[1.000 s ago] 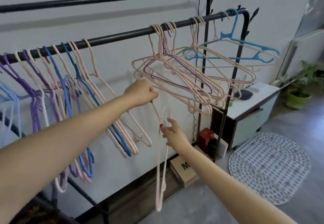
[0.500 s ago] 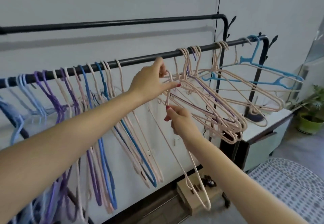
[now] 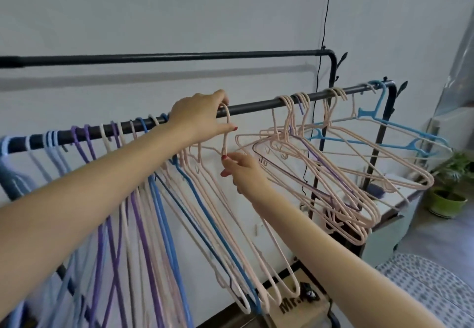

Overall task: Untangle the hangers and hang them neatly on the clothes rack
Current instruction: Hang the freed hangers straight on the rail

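A black clothes rack rail (image 3: 256,105) crosses the view. My left hand (image 3: 200,117) pinches the hook of a pink hanger (image 3: 226,132) that sits over the rail. My right hand (image 3: 241,171) grips the same hanger's neck just below. To the left, several purple, blue and pink hangers (image 3: 154,199) hang in a row. To the right, a tangled bunch of pink and purple hangers (image 3: 333,173) hangs from the rail, with a light blue hanger (image 3: 379,127) at the far end.
A second black rail (image 3: 166,58) runs higher, near the wall. A cardboard box (image 3: 297,307) sits on the floor below. At the right stand a white cabinet (image 3: 384,214), a potted plant (image 3: 448,194) and a dotted mat (image 3: 423,284).
Both hands lifted the pink hanger from below the rail up to it. Its hook now sits over the rail, to the left of the tangled bunch.
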